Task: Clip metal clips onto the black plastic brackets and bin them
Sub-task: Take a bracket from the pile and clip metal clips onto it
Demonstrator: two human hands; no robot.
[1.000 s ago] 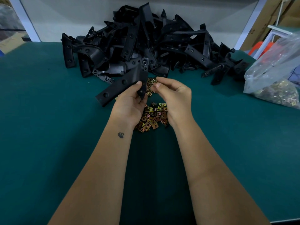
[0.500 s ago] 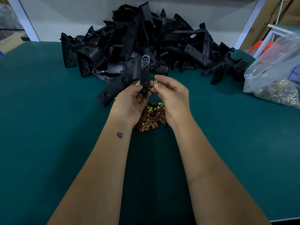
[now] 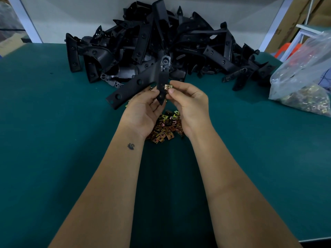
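A: Bracket held up off the counter in left hand, narrow arm turned edge-on toward right hand. Likely done to expose the edge for the clip.

B: Grip on it?

A: Left fingers curled round the lower end, thumb on the near face. Firm enough, by the look.

B: And the clip?

A: Metal clip pinched at the tips of right hand, thumb below, forefinger above. Sat right at the arm's right edge, touching or partly on; seating depth not readable.

B: Stock placement?

A: Loose clips heaped directly under both hands, presumably for short reach. Bracket pile at the counter's back edge. Bag of more clips far right. No bin in view.
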